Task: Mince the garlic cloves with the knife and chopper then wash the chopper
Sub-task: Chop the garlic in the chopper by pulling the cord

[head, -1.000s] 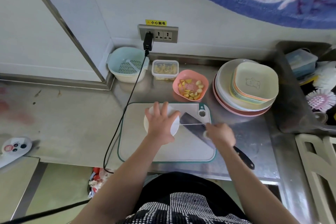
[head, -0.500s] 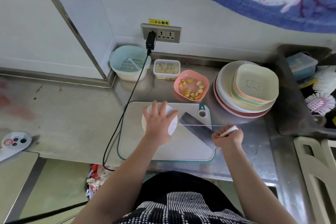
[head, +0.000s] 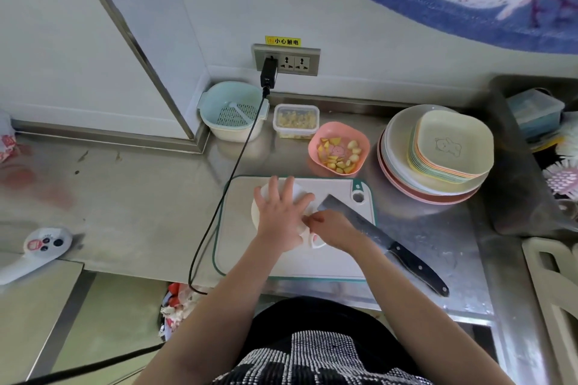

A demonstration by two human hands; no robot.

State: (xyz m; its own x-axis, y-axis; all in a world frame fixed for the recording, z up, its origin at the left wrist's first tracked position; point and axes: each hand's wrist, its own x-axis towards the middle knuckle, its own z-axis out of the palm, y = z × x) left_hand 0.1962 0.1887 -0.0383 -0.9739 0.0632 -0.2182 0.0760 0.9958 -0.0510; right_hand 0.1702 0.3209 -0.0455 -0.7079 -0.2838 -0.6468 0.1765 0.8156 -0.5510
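A round white chopper (head: 259, 212) stands on the white cutting board (head: 331, 262). My left hand (head: 281, 217) presses flat on its lid with spread fingers. My right hand (head: 336, 228) is curled against the chopper's right side and holds its white pull handle (head: 316, 241). The pull cord is not visible. The knife (head: 356, 217) lies on the board just right of my right hand, with its black handle (head: 419, 270) pointing off the front right corner. Garlic cloves (head: 339, 159) sit in a pink bowl (head: 313, 147) behind the board.
A clear box (head: 295, 120) and a pale blue colander (head: 233, 112) stand at the back wall. Stacked plates (head: 438, 153) sit at the right, beside the sink (head: 516, 184). A black cable (head: 219, 212) runs from the wall socket down past the board's left edge.
My right hand pulled the handle out to the right with the cord stretched taut, then came back to the chopper's side. My left hand stayed on the lid.
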